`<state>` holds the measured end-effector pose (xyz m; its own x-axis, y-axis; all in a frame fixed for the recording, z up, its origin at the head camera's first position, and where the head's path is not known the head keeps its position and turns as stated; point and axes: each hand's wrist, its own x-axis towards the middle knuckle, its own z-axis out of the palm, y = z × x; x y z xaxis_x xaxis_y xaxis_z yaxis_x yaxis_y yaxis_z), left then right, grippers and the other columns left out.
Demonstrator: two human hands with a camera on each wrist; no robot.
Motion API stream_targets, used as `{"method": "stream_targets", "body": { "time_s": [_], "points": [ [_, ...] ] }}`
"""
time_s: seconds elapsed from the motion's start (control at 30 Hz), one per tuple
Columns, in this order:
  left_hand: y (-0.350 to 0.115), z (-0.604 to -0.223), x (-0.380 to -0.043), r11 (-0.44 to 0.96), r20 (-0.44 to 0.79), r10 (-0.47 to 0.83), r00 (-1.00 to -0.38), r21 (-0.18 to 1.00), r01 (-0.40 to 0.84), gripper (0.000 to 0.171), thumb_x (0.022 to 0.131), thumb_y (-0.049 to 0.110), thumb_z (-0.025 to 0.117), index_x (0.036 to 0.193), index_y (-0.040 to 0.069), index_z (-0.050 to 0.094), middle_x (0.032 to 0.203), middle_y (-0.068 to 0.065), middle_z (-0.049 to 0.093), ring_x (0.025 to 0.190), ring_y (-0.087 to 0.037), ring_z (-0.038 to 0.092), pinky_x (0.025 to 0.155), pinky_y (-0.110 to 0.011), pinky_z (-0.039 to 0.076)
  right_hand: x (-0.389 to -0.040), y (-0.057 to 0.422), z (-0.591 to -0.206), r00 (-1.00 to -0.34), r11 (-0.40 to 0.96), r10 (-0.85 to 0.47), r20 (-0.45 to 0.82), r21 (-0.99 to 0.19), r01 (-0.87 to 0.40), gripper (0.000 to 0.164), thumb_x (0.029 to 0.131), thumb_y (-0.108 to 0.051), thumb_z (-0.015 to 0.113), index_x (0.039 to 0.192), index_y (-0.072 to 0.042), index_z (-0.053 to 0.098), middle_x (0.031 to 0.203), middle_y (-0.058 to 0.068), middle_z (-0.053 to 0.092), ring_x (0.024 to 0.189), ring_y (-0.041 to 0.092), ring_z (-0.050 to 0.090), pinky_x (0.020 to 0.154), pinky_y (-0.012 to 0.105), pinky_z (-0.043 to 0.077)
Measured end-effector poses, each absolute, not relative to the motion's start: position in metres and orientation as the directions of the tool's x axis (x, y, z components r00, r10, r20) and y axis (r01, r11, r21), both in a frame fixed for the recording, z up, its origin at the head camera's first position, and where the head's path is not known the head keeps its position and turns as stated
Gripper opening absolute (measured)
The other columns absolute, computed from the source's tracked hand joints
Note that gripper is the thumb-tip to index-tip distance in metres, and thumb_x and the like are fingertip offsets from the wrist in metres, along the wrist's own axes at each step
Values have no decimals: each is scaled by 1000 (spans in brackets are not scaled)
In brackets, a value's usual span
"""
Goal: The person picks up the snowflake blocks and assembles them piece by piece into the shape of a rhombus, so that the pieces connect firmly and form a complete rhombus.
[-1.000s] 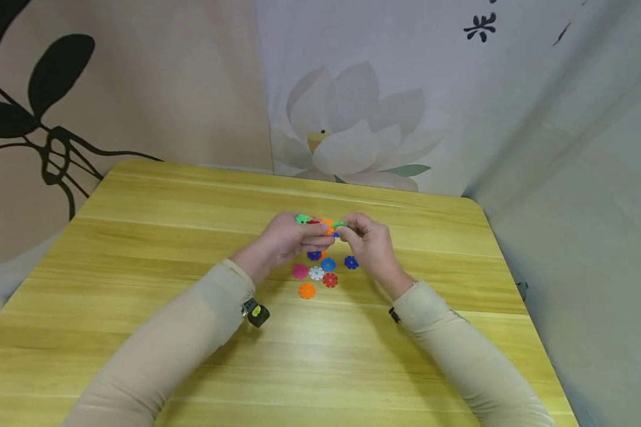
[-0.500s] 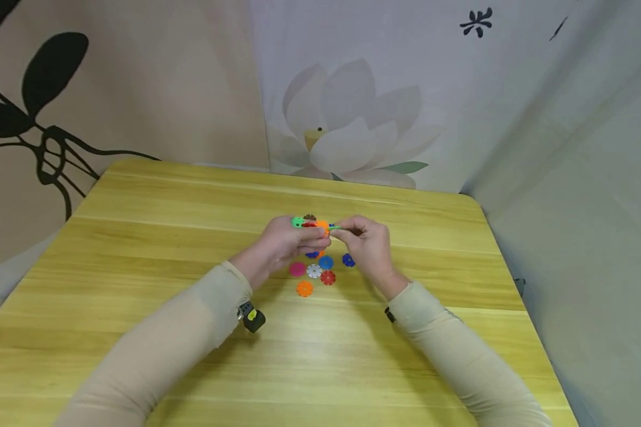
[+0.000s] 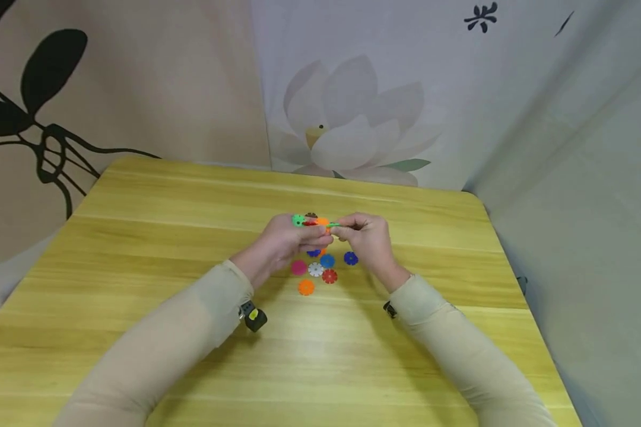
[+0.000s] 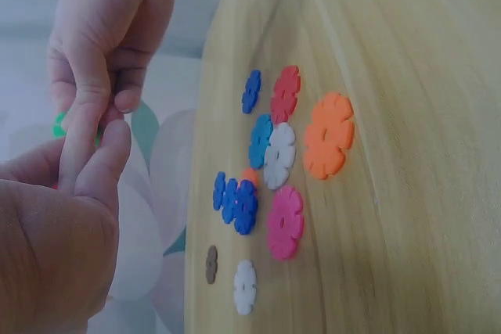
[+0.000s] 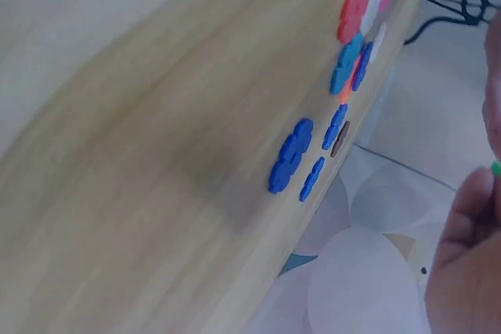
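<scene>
Above the table my left hand grips a row of notched plastic discs. A green disc, a red disc and an orange disc show along its thumb. My right hand pinches another green disc, seen edge-on against the orange one. Whether the two interlock is hidden by the fingers. The left wrist view shows both hands meeting fingertip to fingertip, with only a sliver of green visible between them.
Below the hands lie loose flower-shaped discs: orange, red, white, pink, light blue and dark blue. A brown disc and another white disc lie farther off on the wooden table.
My right hand has moved slightly left, and its green disc has turned edge-on against the orange disc. My left hand keeps its grip on the row. The loose discs stay put.
</scene>
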<state>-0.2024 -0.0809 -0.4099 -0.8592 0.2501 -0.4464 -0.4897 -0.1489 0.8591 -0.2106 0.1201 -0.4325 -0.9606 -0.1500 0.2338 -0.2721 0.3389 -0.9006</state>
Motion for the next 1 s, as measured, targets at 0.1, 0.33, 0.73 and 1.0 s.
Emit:
{"method": "stream_targets", "body": {
  "time_s": [0.1, 0.33, 0.73, 1.0],
  "points": [
    [-82, -412, -205, -151, -450, 260, -854, 855, -497, 29, 100, 5, 74, 126, -8, 68, 108, -15, 82, 104, -25, 81, 98, -33, 64, -214, 122, -432, -972, 327, -171, 162, -921, -211, 6, 91, -6, 85, 89, -1, 82, 84, 12, 80, 72, 20, 72, 69, 39, 67],
    [-88, -413, -211, -223, -358, 455, -816, 841, -493, 40, 113, 26, 57, 139, -4, 59, 116, -14, 81, 120, -31, 75, 113, -47, 56, -222, 132, -433, -969, 359, -205, 136, -911, -204, 7, 95, -12, 83, 96, -5, 83, 91, 10, 81, 77, 19, 71, 82, 54, 66],
    [-93, -417, -211, -297, -382, 544, -747, 745, -597, 50, 118, 26, 38, 157, -4, 40, 158, -31, 50, 135, -35, 65, 119, -49, 50, -221, 134, -427, -953, 456, -272, 137, -853, -253, 24, 92, -16, 86, 115, -9, 83, 109, 11, 83, 88, 19, 77, 77, 26, 66],
    [-99, -418, -211, -457, -391, 494, -777, 644, -614, 72, 115, 49, 38, 165, 0, 19, 162, -33, 45, 147, -39, 52, 123, -49, 45, -224, 164, -438, -908, 794, -402, -117, -539, -282, 41, 102, -28, 76, 135, -5, 73, 127, 14, 76, 114, 30, 71, 99, 47, 62]
  ]
}}
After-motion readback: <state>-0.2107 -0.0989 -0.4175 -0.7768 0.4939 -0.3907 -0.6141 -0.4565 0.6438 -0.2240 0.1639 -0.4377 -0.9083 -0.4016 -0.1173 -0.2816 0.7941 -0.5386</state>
